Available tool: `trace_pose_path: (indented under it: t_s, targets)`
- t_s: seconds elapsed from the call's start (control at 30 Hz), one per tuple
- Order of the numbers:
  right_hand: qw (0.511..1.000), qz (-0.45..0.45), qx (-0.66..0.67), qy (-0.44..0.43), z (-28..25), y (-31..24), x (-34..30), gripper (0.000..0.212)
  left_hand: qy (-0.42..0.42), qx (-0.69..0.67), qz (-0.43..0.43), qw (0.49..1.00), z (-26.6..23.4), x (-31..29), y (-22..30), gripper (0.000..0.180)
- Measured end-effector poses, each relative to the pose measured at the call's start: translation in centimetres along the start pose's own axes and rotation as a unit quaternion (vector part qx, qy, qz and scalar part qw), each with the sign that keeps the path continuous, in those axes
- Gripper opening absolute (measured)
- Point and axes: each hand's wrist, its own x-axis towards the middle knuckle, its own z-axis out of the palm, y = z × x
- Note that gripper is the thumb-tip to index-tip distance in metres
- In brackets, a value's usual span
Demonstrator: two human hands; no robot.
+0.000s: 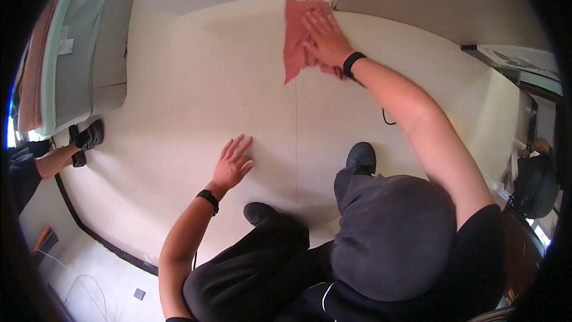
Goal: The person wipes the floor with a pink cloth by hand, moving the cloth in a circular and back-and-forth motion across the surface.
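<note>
A red cloth (294, 42) lies spread and creased on the pale floor at the far middle. Over it lies my right hand (326, 34), its fingers stretched out flat and pressing on the cloth, with a dark band round the wrist. Part of the cloth bunches beneath the palm and thumb. My left hand (232, 164) is open and bare, fingers spread, low over the floor or touching it; which of these I cannot tell. A black watch (208, 201) sits on that wrist.
A grey panel (441, 0) borders the floor beyond the cloth. Stacked fabric-covered slabs (89, 42) stand at the far left, beside another person's shoes (88, 137). My own dark shoes (361, 156) rest on the floor. A brush (45, 241) lies lower left.
</note>
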Motion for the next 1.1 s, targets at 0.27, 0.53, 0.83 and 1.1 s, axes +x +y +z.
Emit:
trace_pose_path:
  t_s: [0.27,0.53,0.83,1.1]
  targets:
    - [0.993,0.087,-0.076,0.003,2.1,-3.8,0.9,0.073,0.000,-0.009,0.005,1.000,-0.8,0.2,0.2,0.018]
    - [0.961,-0.248,0.038,-0.119,2.8,-14.0,-0.3,0.073,0.059,-0.032,0.043,0.997,-0.7,-0.5,0.6,0.018]
    - [0.816,-0.481,0.280,-0.155,6.4,-19.9,-8.2,0.037,-0.014,-0.060,0.122,0.991,1.0,-2.4,1.5,0.020]
    - [0.833,-0.425,0.327,-0.133,4.8,-15.7,-6.3,0.015,-0.011,-0.062,0.185,0.981,1.6,-2.1,1.6,0.020]
